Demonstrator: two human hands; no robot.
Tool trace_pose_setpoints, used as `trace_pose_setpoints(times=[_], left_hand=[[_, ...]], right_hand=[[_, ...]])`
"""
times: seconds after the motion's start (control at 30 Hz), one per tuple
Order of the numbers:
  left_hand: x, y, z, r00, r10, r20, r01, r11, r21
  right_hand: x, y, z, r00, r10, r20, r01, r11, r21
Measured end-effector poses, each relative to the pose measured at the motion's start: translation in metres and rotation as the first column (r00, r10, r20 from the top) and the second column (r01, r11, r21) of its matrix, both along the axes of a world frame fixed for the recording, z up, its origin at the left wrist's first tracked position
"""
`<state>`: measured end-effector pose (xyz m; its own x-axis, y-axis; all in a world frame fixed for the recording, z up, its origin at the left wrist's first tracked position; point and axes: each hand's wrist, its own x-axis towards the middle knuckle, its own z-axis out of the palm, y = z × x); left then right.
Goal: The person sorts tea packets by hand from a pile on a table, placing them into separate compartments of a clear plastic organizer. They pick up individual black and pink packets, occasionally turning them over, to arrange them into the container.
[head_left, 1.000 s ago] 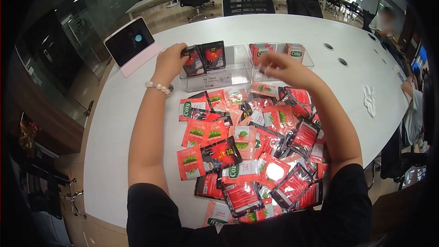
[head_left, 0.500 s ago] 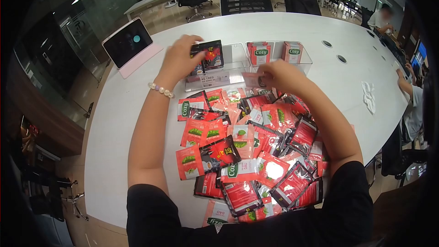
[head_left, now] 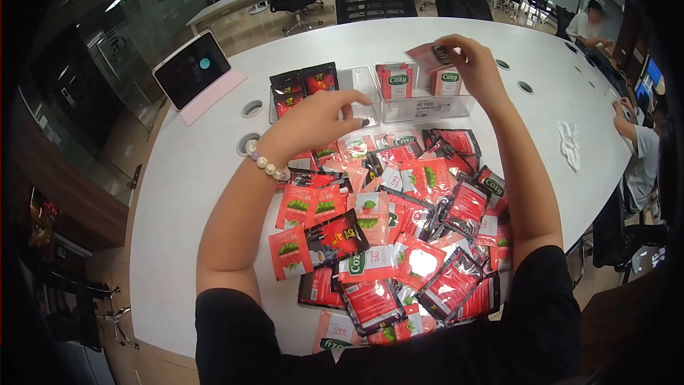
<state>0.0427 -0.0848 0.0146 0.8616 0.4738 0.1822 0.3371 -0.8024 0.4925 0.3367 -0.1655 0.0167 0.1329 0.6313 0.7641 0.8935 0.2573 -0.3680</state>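
Observation:
My right hand [head_left: 476, 65] pinches a pink Cozy tea sachet [head_left: 426, 57], tilted above the right clear plastic bin [head_left: 427, 108]. Inside that bin, pink Cozy sachets [head_left: 396, 83] stand upright in two groups. My left hand [head_left: 317, 125] is empty, its fingers apart, in front of the left clear bin [head_left: 355, 78]. Black-and-red coffee sachets [head_left: 320, 77] stand at the left of that bin, partly behind my hand. Below both hands spreads a mixed pile of pink tea sachets [head_left: 367, 217] and black-edged red sachets [head_left: 374, 306].
A tablet [head_left: 191, 68] on a pink cover stands at the left of the white table [head_left: 171, 242]. A crumpled white tissue [head_left: 568, 146] lies to the right, near round cable holes [head_left: 525, 88]. Other people [head_left: 588, 25] sit along the right side. Office chairs [head_left: 374, 1] stand beyond.
My right hand has risen from the bin's front, lifting the pink sachet above the right bin. My left hand has come away from the coffee sachets, down and rightward, with its fingers apart.

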Motion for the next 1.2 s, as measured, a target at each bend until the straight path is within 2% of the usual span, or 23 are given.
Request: trace_pose_setpoints(times=[0.1,0.2,0.23,0.33,0.37,0.47,0.5,0.57,0.67,0.77,0.87,0.9,0.93,0.97,1.0,1.07,1.13,1.2], left_hand=[[0.0,0.01,-0.018,0.992,-0.044,-0.118,0.048,0.998,0.027],[0.001,0.012,-0.027,0.965,-0.029,-0.259,0.033,0.999,0.01],[0.002,0.011,-0.026,0.956,-0.029,-0.291,0.038,0.999,0.025],[0.003,0.0,-0.024,0.918,0.063,-0.392,-0.062,0.998,0.015],[0.003,0.0,-0.028,0.911,0.088,-0.403,-0.054,0.994,0.093],[0.002,0.009,-0.046,0.916,0.001,-0.401,0.083,0.978,0.191],[0.002,0.008,-0.042,0.899,-0.018,-0.438,0.088,0.986,0.142],[0.002,0.013,-0.046,0.892,-0.05,-0.45,0.132,0.979,0.154],[0.002,0.011,-0.048,0.886,-0.045,-0.462,0.139,0.976,0.17],[0.004,0.009,-0.049,0.886,-0.025,-0.464,0.12,0.977,0.176],[0.006,0.011,-0.054,0.899,-0.016,-0.437,0.098,0.981,0.166],[0.006,0.011,-0.055,0.905,-0.014,-0.426,0.091,0.983,0.16],[0.006,0.01,-0.054,0.902,-0.017,-0.432,0.081,0.988,0.128],[0.006,0.009,-0.051,0.899,-0.022,-0.438,0.071,0.993,0.096],[0.007,0.008,-0.049,0.895,-0.027,-0.444,0.062,0.996,0.064],[0.008,0.009,-0.048,0.882,-0.058,-0.468,0.079,0.997,0.026],[0.009,0.009,-0.049,0.882,-0.096,-0.462,0.122,0.992,0.028],[0.007,0.009,-0.053,0.891,-0.134,-0.434,0.184,0.98,0.075]], right_hand=[[0.04,0.004,-0.016,0.944,-0.21,0.253,0.226,0.973,-0.037],[0.058,0.012,-0.035,0.93,-0.215,0.298,0.272,0.948,-0.163],[0.058,0.016,-0.039,0.906,-0.248,0.344,0.332,0.919,-0.213],[0.07,0.034,-0.05,0.839,-0.161,0.519,0.34,0.9,-0.271],[0.078,0.042,-0.054,0.82,-0.118,0.56,0.334,0.893,-0.301],[0.078,0.05,-0.051,0.78,-0.105,0.617,0.368,0.874,-0.317],[0.075,0.05,-0.049,0.758,-0.117,0.641,0.389,0.871,-0.3],[0.069,0.047,-0.045,0.712,-0.141,0.688,0.431,0.861,-0.269],[0.068,0.045,-0.047,0.7,-0.189,0.689,0.451,0.864,-0.222],[0.055,0.034,-0.04,0.732,-0.238,0.638,0.401,0.908,-0.122],[0.027,0.023,-0.032,0.854,-0.185,0.485,0.287,0.947,-0.144],[0.012,0.014,-0.03,0.903,-0.076,0.422,0.158,0.974,-0.163],[-0.003,0.004,-0.027,0.929,0.002,0.37,0.114,0.95,-0.291],[-0.009,-0.003,-0.032,0.956,0.162,0.244,-0.047,0.908,-0.417],[-0.024,-0.016,-0.032,0.943,0.242,0.231,-0.113,0.88,-0.461],[-0.048,-0.039,-0.027,0.938,0.311,0.156,-0.113,0.696,-0.709],[-0.057,-0.053,-0.03,0.919,0.389,0.067,-0.207,0.62,-0.757],[-0.057,-0.055,-0.035,0.913,0.405,0.046,-0.234,0.613,-0.754]])
